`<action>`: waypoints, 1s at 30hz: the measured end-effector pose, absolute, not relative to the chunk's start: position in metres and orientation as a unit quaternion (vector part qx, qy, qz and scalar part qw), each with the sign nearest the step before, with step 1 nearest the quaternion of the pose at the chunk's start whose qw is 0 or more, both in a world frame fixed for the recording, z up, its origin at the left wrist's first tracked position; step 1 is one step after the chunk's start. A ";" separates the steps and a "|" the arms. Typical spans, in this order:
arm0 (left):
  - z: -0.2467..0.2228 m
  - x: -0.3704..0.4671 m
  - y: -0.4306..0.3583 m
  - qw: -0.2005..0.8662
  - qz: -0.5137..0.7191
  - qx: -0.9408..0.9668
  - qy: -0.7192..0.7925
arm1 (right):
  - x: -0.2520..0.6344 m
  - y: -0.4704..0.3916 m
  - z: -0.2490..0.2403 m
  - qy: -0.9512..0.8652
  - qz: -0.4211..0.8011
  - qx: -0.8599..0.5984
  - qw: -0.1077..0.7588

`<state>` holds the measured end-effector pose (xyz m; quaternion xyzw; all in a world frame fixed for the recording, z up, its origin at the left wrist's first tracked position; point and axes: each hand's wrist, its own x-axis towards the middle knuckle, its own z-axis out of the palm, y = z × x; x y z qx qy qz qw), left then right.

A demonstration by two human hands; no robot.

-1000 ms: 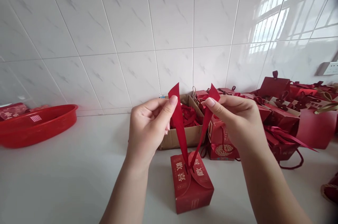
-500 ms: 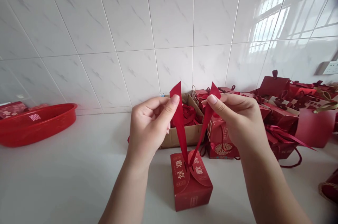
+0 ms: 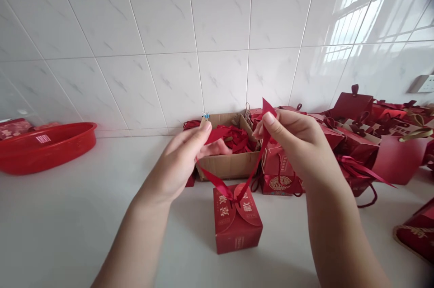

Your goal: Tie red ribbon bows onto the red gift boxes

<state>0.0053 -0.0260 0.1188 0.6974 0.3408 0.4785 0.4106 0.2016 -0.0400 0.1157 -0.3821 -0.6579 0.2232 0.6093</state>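
Note:
A small red gift box [image 3: 238, 229] with pale printed characters stands on the white counter, its curved top flaps meeting in the middle. A red ribbon [image 3: 217, 182] comes out of slots in those flaps and splits into two tails. My left hand [image 3: 185, 154] pinches one tail between thumb and fingers, above and left of the box. The other tail is gripped near its pointed tip by my right hand [image 3: 293, 136], up and to the right. Both hands are clear of the box itself.
Behind the box, an open cardboard box [image 3: 230, 166] holds many red ribbons. Several red gift boxes [image 3: 359, 143] crowd the right side. A red plastic basin [image 3: 50, 154] stands at the left against the tiled wall [image 3: 169, 12]. Another red item [image 3: 415, 231] lies at the right edge.
My left hand has moved left and slightly down with its tail, so the two tails spread wider apart. My right hand still holds its tail. The view has shifted slightly.

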 end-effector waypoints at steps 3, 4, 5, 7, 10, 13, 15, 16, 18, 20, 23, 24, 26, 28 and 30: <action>0.090 -0.001 -0.025 0.357 0.393 0.737 0.419 | 0.209 -0.036 0.117 -0.689 0.271 -0.370 0.561; 0.079 -0.001 -0.025 0.316 0.380 0.748 0.444 | 0.212 -0.035 0.117 -0.697 0.286 -0.369 0.544; 0.067 -0.001 -0.025 0.290 0.355 0.761 0.460 | 0.214 -0.034 0.118 -0.706 0.299 -0.369 0.526; 0.047 0.000 -0.025 0.291 0.315 0.774 0.466 | 0.218 -0.033 0.118 -0.715 0.332 -0.369 0.492; 0.028 0.005 -0.026 0.331 0.296 0.771 0.458 | 0.223 -0.035 0.117 -0.709 0.400 -0.355 0.459; 0.021 0.008 -0.028 0.346 0.300 0.767 0.450 | 0.228 -0.036 0.116 -0.715 0.413 -0.368 0.429; 0.019 0.009 -0.030 0.360 0.304 0.762 0.444 | 0.232 -0.036 0.115 -0.735 0.389 -0.398 0.388; 0.019 0.010 -0.031 0.365 0.309 0.759 0.442 | 0.233 -0.035 0.114 -0.744 0.373 -0.414 0.368; 0.018 0.009 -0.033 0.372 0.316 0.756 0.437 | 0.236 -0.033 0.112 -0.760 0.335 -0.440 0.341; 0.017 0.008 -0.034 0.372 0.320 0.758 0.429 | 0.239 -0.030 0.110 -0.771 0.299 -0.458 0.325; 0.018 0.007 -0.034 0.368 0.309 0.770 0.421 | 0.248 -0.028 0.107 -0.780 0.279 -0.477 0.293; 0.018 0.007 -0.033 0.366 0.301 0.774 0.420 | 0.252 -0.028 0.107 -0.781 0.281 -0.482 0.281; 0.019 0.006 -0.032 0.370 0.283 0.777 0.423 | 0.260 -0.029 0.106 -0.779 0.288 -0.492 0.259; 0.020 0.006 -0.032 0.376 0.273 0.776 0.426 | 0.268 -0.030 0.106 -0.778 0.300 -0.497 0.239; 0.019 0.007 -0.031 0.385 0.272 0.772 0.426 | 0.274 -0.030 0.105 -0.772 0.320 -0.499 0.228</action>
